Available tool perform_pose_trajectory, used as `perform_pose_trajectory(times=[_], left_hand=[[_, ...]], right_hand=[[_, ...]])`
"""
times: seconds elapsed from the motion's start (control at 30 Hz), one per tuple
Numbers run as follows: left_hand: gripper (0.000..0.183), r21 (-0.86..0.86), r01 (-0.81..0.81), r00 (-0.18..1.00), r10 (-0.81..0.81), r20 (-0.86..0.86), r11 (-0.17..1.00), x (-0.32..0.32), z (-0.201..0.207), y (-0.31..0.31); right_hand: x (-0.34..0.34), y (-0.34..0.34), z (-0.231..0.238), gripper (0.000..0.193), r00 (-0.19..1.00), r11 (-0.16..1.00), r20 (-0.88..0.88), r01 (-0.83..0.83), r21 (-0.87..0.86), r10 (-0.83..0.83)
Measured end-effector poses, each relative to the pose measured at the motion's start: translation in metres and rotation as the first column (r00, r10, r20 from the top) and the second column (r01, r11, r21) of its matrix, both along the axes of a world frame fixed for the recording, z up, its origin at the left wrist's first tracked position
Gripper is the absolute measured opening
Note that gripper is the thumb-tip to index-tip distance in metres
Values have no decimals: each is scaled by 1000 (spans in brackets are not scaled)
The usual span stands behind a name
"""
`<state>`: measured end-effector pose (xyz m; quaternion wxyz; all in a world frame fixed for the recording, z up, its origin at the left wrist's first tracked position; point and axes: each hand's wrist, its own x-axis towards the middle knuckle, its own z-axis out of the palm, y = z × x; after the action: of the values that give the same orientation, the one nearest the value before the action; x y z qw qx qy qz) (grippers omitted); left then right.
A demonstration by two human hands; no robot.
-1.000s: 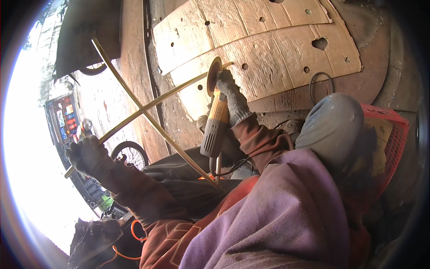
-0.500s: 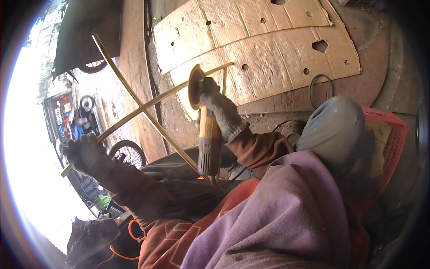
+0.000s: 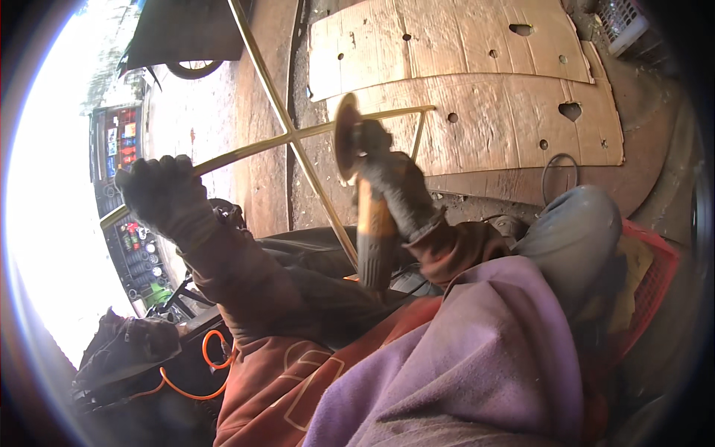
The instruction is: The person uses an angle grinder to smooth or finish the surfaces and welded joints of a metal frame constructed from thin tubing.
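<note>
My left hand, in a dark grey work glove, is closed round one end of a gold-coloured metal frame made of thin crossed bars. That end pokes out past the glove on the left. An angle grinder with an orange and dark grey body is gripped in my gloved right hand, which wraps round its head end. The grinder's round brown disc stands nearly upright over the long bar, right of the crossing. Whether the disc touches the bar I cannot tell.
Flattened cardboard sheets with holes lie on the floor ahead. At right are a red plastic crate and a thin cable loop; a light crate stands far right. An orange coiled hose lies lower left. A wheel shows far left.
My view has shifted, so the cardboard appears farther right. My left hand has risen in the picture and the long bar lies flatter. Both hands keep their hold.
</note>
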<state>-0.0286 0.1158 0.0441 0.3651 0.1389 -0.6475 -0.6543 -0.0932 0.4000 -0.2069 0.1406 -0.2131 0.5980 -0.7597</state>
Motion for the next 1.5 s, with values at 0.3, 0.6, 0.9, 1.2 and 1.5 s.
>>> perform_pose_trajectory(times=[0.3, 0.6, 0.9, 1.2, 1.5], left_hand=[[52, 165, 152, 987, -157, 22, 975, -44, -25, 42], [20, -211, -199, 934, 251, 255, 957, -93, -27, -18], [56, 53, 83, 991, -87, 96, 995, -62, -9, 0], [47, 82, -91, 987, 79, 137, 993, -42, -28, -22], [38, 272, -353, 927, 295, 231, 895, -28, -70, -98]], right_hand=[[-30, 54, 25, 41, 473, 942, 849, 101, -319, 237], [-81, 127, 1, 28, 758, 964, 596, 203, 169, -264], [-88, 140, 35, 37, 892, 943, 382, 123, 311, -242], [-117, 168, -42, 29, 881, 860, 408, -3, 511, -240], [-67, 94, -24, 45, 777, 723, 612, -337, 603, -148]])
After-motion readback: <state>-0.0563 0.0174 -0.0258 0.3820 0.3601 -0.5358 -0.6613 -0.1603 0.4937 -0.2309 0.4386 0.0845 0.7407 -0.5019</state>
